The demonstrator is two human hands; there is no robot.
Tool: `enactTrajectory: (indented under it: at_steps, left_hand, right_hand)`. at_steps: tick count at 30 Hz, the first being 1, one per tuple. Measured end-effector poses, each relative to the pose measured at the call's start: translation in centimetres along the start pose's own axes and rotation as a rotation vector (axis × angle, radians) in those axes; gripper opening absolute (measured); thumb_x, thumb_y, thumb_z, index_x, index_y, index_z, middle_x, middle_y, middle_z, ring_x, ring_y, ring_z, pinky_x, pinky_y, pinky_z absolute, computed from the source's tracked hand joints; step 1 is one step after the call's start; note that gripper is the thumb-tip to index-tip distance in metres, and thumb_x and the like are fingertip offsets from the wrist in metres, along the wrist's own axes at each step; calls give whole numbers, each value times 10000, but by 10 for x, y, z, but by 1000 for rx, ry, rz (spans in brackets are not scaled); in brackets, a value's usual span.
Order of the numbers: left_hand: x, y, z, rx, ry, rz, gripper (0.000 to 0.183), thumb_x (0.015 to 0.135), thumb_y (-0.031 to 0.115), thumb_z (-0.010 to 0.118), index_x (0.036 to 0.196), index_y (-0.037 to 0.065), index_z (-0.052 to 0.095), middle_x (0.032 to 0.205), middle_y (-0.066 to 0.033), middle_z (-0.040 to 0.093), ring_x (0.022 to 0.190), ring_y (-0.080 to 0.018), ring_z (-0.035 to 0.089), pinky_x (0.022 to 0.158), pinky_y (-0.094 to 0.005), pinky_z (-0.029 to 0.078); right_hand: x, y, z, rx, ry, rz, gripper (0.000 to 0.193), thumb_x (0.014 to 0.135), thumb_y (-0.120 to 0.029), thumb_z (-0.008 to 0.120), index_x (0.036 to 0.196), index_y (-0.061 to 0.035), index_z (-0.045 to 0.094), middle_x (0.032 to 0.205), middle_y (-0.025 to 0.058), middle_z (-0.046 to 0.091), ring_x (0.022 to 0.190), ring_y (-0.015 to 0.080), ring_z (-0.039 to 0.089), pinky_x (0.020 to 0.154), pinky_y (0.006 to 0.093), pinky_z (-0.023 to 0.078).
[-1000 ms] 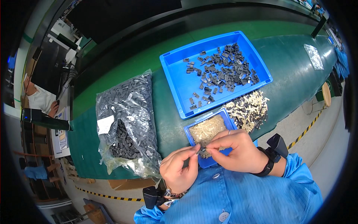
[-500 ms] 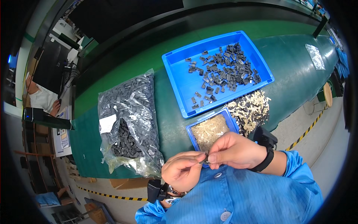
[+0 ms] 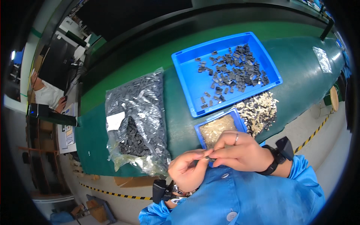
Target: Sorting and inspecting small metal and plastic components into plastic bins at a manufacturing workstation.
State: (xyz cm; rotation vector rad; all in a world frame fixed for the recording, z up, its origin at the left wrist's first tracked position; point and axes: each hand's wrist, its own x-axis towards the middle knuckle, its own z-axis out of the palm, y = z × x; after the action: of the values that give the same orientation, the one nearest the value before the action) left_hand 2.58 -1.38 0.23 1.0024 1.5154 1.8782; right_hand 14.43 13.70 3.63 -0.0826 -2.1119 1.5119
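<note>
My left hand [image 3: 187,170] and my right hand [image 3: 240,153] meet fingertip to fingertip in front of my blue smock. Both are closed in a pinch around one small dark plastic part [image 3: 208,158], mostly hidden by the fingers. Just beyond them sits a small blue bin [image 3: 200,131] filled with tiny beige pieces [image 3: 219,128]; my right hand covers its near corner. Beside that bin lies a loose pile of beige and black pieces [image 3: 258,110]. Farther off, a large blue tray [image 3: 187,88] holds many small black plastic parts [image 3: 240,69], heaped toward its right side.
A clear plastic bag [image 3: 138,108] full of black parts lies left on the green table mat [image 3: 180,123]. A small clear packet [image 3: 322,60] is at the far right. Another person's arm [image 3: 50,93] shows at far left, beside dark equipment. Yellow-black tape [image 3: 116,195] marks the floor.
The bench scene has shifted slightly right in view. My right hand has turned, with its fingers curled over and a ring now showing. Both hands stay together at the small part.
</note>
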Motion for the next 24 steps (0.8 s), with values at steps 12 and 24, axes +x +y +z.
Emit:
enactTrajectory:
  at_steps: [12,24]
  left_hand:
    - [6,-2,8,352,130,-48,160,786,-41,737,921,-61,653,848,-132,717,790,-158,704,698,-258,559]
    - [32,46,-55,941,232,337,124,723,15,773,752,29,654,681,-92,641,606,-249,618,555,-322,473]
  right_hand:
    - [16,-20,10,-737,-156,-67,227,746,-126,702,921,4,636,833,109,587,765,291,567,700,394,449]
    - [44,22,-39,-577,216,163,317,751,29,707,1064,14,654,866,139,651,779,250,621,707,358,490]
